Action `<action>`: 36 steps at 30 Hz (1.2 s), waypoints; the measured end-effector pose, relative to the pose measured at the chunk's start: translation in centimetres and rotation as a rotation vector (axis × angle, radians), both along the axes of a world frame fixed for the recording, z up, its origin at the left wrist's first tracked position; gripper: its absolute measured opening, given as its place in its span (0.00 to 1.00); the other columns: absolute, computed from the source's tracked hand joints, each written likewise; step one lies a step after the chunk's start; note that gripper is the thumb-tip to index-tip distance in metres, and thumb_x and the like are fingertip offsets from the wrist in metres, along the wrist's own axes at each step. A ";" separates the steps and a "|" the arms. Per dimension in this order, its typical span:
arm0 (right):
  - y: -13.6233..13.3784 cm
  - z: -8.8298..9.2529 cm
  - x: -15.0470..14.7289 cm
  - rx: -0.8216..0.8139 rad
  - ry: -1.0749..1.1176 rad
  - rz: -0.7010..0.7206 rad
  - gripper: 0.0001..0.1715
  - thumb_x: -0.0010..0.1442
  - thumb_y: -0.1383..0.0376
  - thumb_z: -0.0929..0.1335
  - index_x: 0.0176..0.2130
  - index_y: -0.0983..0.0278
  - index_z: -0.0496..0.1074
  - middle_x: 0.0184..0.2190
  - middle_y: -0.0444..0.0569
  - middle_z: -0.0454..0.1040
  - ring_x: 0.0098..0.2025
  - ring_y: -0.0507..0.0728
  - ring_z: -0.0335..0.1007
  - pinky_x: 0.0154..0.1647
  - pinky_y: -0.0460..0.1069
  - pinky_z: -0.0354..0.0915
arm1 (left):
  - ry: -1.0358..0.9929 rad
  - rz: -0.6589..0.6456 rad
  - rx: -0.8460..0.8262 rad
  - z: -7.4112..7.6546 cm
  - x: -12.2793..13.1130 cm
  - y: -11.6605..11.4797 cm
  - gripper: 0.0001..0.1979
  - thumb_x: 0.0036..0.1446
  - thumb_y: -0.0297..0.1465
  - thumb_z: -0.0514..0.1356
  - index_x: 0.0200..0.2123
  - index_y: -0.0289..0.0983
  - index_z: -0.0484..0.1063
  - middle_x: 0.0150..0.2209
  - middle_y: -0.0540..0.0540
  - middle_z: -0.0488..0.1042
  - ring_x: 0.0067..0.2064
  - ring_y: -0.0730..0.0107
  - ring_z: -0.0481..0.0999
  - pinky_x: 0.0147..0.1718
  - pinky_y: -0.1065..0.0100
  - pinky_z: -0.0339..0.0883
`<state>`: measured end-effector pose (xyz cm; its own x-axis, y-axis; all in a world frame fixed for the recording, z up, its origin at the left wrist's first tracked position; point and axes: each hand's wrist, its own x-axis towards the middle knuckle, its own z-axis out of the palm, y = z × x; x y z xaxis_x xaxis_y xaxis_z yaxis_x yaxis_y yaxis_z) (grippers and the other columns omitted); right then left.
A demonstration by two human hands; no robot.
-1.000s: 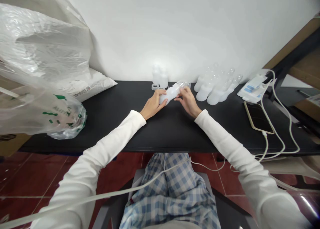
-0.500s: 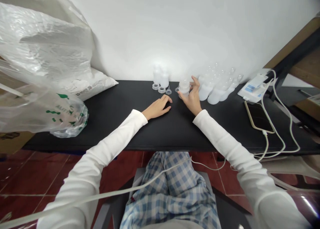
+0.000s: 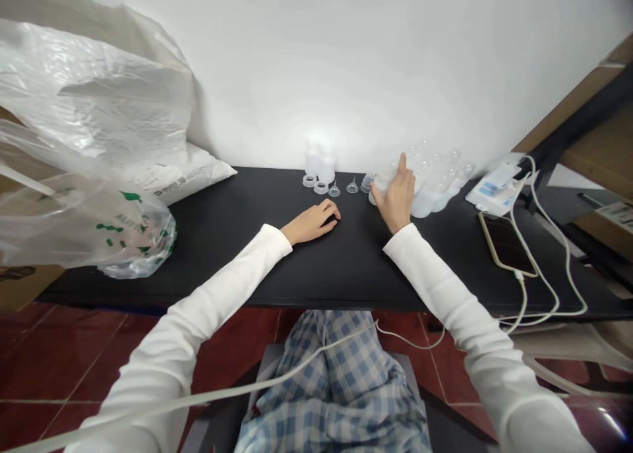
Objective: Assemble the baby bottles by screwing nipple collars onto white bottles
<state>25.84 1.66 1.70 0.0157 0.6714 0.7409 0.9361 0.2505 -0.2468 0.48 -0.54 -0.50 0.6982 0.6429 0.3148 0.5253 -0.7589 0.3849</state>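
Note:
My right hand point(image 3: 399, 194) is around a translucent white bottle point(image 3: 384, 176), thumb on its near left side and fingers partly hiding it. A clear ring point(image 3: 366, 182) lies just left of that bottle. On the black table, my left hand point(image 3: 311, 221) rests with loosely curved fingers apart and nothing in them. Beyond it are two small clear cone-shaped pieces with round flanges, a left one point(image 3: 334, 190) and a right one point(image 3: 352, 186). Two pale rings, one behind point(image 3: 309, 181) and one in front point(image 3: 321, 188), sit before a pair of white bottles point(image 3: 326, 166).
Several translucent bottles with clear domed tops point(image 3: 435, 189) crowd right of my right hand. A phone point(image 3: 505, 242) with a white cable lies farther right, near a white-and-blue packet point(image 3: 494, 188). Large plastic bags point(image 3: 123, 222) fill the left end. A white wall point(image 3: 277, 77) stands behind the table.
My right hand has moved right, toward the group of bottles, together with the bottle. The right cone-shaped piece and the clear ring now show more fully. My left hand stays in place.

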 end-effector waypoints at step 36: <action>1.9 -2.4 -4.7 -0.339 -0.151 0.014 0.41 0.66 0.69 0.55 0.75 0.76 0.45 0.74 0.78 0.37 0.45 0.70 0.80 0.33 0.58 0.77 | -0.069 0.545 0.151 -0.2 8.8 7.2 0.19 0.64 0.32 0.59 0.56 0.30 0.72 0.54 0.30 0.77 0.65 0.43 0.67 0.68 0.44 0.49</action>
<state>21.10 3.60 -0.68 -0.0877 0.8786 0.4695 0.9653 0.1914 -0.1779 9.24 6.65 -0.71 0.2528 0.8489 0.4641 0.8339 -0.4344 0.3404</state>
